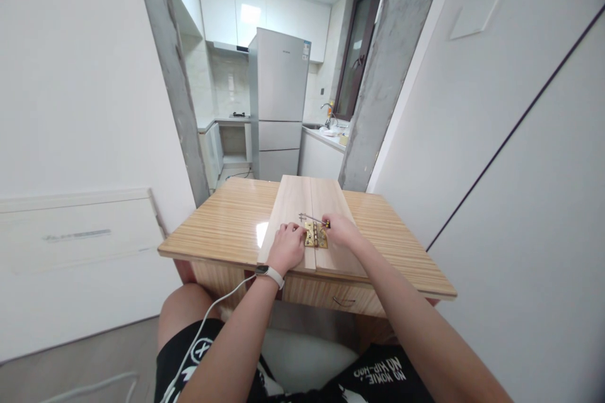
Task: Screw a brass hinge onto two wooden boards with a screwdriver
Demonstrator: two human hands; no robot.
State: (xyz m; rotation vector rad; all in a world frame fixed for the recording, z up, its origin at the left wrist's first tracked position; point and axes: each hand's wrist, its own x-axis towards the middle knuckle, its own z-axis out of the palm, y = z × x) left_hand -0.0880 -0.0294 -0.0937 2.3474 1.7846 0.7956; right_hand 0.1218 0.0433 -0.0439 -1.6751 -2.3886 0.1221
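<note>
Two pale wooden boards (pixel 293 201) lie side by side on a striped wooden table (pixel 227 227). A brass hinge (pixel 316 236) sits across the seam between them. My left hand (pixel 286 247) rests curled on the left board, its fingers pressed against the hinge's left leaf. My right hand (pixel 341 231) is closed around a screwdriver (pixel 312 218) with a dark handle. The screwdriver's metal shaft runs to the left just above the hinge. A white band is on my left wrist.
The table has a drawer (pixel 345 302) below its front edge. A white panel (pixel 75 233) leans against the left wall. Behind the table an opening leads to a kitchen with a grey fridge (pixel 278 101) and a counter with a sink (pixel 326 126).
</note>
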